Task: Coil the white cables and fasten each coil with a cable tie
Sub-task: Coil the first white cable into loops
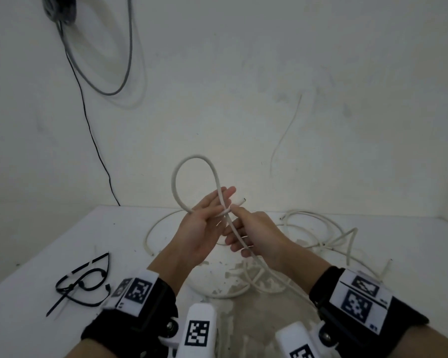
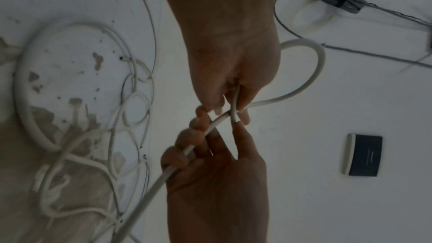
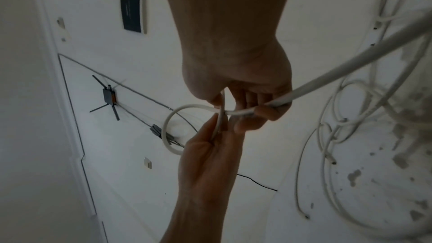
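A thick white cable (image 1: 189, 161) makes one raised loop above the white table (image 1: 49, 241). My left hand (image 1: 212, 210) lies palm up under the spot where the loop crosses itself and pinches the strands there; the left wrist view shows that hand (image 2: 233, 84) with the cable between thumb and fingers. My right hand (image 1: 241, 228) pinches the same crossing, and the long run of cable (image 1: 267, 267) slides through its curled fingers (image 2: 187, 136). The cut end (image 1: 242, 201) sticks out past the fingertips. Black cable ties (image 1: 86, 282) lie at the table's left front.
More white cables (image 1: 321, 228) sprawl tangled over the right and middle of the table. On the wall behind hang a grey cable (image 1: 114, 73), a thin black wire (image 1: 93, 140) and a thin white wire (image 1: 285, 135). A dark flat box (image 2: 362, 156) is fixed there too.
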`<state>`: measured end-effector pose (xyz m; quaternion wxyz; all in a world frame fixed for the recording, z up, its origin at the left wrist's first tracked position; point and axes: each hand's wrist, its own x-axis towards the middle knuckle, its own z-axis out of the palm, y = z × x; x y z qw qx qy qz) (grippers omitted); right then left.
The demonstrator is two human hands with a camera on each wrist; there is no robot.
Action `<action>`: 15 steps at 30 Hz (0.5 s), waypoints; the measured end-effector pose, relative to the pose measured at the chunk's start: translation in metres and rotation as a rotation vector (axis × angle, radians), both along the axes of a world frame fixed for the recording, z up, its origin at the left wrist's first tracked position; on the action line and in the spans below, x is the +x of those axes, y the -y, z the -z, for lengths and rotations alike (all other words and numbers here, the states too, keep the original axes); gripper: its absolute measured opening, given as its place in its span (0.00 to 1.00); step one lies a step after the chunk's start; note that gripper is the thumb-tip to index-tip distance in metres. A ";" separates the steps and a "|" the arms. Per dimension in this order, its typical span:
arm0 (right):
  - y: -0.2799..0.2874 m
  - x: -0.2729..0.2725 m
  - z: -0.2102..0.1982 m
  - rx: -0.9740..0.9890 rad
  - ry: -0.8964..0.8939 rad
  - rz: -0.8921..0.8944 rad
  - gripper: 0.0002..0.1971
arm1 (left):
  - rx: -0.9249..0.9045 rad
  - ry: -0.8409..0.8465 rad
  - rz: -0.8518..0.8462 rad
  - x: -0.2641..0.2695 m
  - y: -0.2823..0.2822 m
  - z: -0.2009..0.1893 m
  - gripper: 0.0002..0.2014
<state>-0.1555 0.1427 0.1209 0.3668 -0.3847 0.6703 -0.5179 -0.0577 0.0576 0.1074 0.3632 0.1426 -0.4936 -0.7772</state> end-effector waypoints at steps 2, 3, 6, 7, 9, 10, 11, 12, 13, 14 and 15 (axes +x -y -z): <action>0.001 -0.003 0.001 -0.061 0.003 0.035 0.20 | -0.126 0.148 0.038 0.006 0.002 0.003 0.18; 0.002 -0.004 0.002 -0.091 0.007 0.041 0.17 | -0.144 0.193 0.055 0.007 0.003 0.004 0.18; 0.005 -0.010 0.003 -0.180 0.015 0.022 0.13 | -0.141 0.230 0.132 0.011 0.001 0.006 0.15; 0.006 -0.012 0.003 -0.193 -0.001 0.020 0.12 | -0.148 0.237 0.144 0.011 -0.001 0.008 0.16; 0.008 -0.017 0.003 -0.209 -0.077 0.052 0.13 | -0.128 0.217 0.116 0.012 -0.005 0.011 0.29; 0.009 -0.021 0.002 -0.223 -0.136 0.093 0.14 | -0.072 0.177 0.052 0.013 -0.006 0.011 0.39; 0.010 -0.027 0.000 -0.241 -0.218 0.137 0.16 | 0.012 0.123 -0.044 0.016 -0.004 0.012 0.44; 0.010 -0.034 -0.002 -0.249 -0.342 0.174 0.18 | 0.090 0.059 -0.168 0.019 -0.001 0.011 0.44; 0.010 -0.041 -0.004 -0.241 -0.499 0.186 0.20 | 0.120 0.009 -0.314 0.023 0.004 0.010 0.41; 0.010 -0.047 -0.007 -0.214 -0.664 0.166 0.21 | 0.065 0.004 -0.450 0.027 0.007 0.008 0.35; 0.009 -0.051 -0.009 -0.176 -0.807 0.125 0.21 | -0.084 0.057 -0.566 0.031 0.011 0.007 0.31</action>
